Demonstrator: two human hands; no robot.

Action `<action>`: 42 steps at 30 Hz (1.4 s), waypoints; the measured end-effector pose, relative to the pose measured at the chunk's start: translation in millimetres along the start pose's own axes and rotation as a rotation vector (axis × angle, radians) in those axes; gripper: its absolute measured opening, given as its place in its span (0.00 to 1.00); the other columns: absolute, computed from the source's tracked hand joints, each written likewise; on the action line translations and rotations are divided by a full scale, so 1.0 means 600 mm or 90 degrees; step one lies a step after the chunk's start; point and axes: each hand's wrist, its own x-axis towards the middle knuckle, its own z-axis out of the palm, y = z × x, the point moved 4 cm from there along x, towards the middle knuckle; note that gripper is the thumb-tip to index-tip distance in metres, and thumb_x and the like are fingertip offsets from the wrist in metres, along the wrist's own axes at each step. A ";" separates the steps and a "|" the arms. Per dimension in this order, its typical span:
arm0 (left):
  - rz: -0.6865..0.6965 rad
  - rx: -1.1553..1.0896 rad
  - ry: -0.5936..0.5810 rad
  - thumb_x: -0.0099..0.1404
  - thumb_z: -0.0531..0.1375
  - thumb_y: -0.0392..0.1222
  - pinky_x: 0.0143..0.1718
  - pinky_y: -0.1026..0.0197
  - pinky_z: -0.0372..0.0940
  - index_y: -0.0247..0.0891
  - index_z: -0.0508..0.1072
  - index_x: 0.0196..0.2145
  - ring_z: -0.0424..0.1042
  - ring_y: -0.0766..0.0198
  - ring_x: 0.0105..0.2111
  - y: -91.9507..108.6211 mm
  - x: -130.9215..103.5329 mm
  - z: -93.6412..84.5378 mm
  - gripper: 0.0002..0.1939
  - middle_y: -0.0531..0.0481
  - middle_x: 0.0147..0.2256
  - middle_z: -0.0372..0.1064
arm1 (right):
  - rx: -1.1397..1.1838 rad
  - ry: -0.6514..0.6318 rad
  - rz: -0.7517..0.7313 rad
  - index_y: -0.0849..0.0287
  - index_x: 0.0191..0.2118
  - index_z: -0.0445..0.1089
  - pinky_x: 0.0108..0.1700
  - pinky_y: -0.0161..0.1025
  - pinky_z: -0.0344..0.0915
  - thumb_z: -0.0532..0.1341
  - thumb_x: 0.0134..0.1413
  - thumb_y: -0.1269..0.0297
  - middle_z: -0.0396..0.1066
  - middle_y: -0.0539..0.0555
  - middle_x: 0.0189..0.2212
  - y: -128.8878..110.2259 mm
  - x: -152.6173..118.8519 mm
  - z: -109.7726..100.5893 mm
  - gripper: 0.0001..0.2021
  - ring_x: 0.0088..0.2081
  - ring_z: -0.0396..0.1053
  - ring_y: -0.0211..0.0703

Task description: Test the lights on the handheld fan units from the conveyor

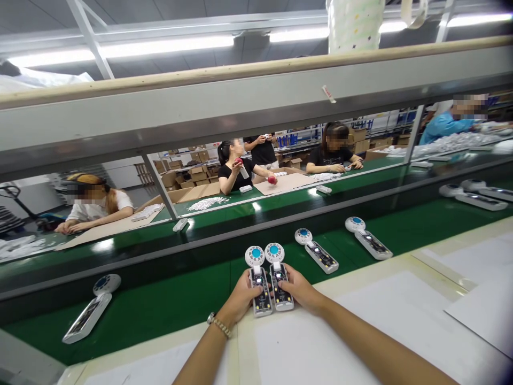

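Two white devices with round blue-centred heads and exposed circuit boards are held side by side over the near edge of the green belt. My left hand (242, 295) is closed around the left device (262, 299), its thumb on the board. Around the right device (282, 294) my right hand (301, 289) is closed in the same way. Both round heads point away from me and nearly touch. A similar device (321, 256) lies on the belt to the right of my hands, and another (373, 244) rests farther right.
On the green belt (168, 310), one more device (87, 318) lies at left and others at far right. White sheets (312, 347) cover the near table. A metal frame (200, 107) crosses above. Several people sit beyond the belt among small white parts (208, 203).
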 end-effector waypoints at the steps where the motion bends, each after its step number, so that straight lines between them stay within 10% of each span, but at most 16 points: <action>1: 0.002 0.001 -0.001 0.47 0.67 0.34 0.42 0.51 0.65 0.35 0.61 0.41 0.70 0.54 0.38 0.000 0.000 0.000 0.25 0.44 0.36 0.68 | 0.001 -0.001 0.001 0.58 0.43 0.61 0.45 0.47 0.63 0.64 0.42 0.63 0.69 0.52 0.36 0.000 0.000 0.000 0.20 0.40 0.68 0.48; 29: 0.001 -0.034 -0.024 0.46 0.68 0.34 0.39 0.53 0.66 0.35 0.61 0.43 0.72 0.57 0.34 0.007 -0.002 0.006 0.28 0.44 0.35 0.69 | 0.128 -0.049 0.023 0.54 0.50 0.56 0.42 0.43 0.64 0.67 0.37 0.66 0.69 0.53 0.39 -0.009 -0.005 0.009 0.31 0.37 0.70 0.46; 36: -0.028 -0.117 0.078 0.54 0.49 0.67 0.30 0.56 0.67 0.33 0.68 0.32 0.68 0.62 0.22 0.015 0.002 -0.002 0.31 0.49 0.19 0.66 | 0.235 -0.016 0.199 0.59 0.29 0.64 0.18 0.33 0.57 0.45 0.46 0.33 0.66 0.51 0.19 -0.018 -0.010 -0.013 0.30 0.16 0.62 0.38; 42: -0.047 0.004 0.227 0.51 0.44 0.73 0.20 0.62 0.62 0.32 0.68 0.28 0.64 0.64 0.16 0.001 0.006 -0.031 0.37 0.48 0.16 0.64 | 0.218 0.119 0.110 0.59 0.27 0.65 0.17 0.34 0.60 0.46 0.46 0.34 0.66 0.53 0.19 -0.027 0.002 -0.101 0.29 0.16 0.61 0.38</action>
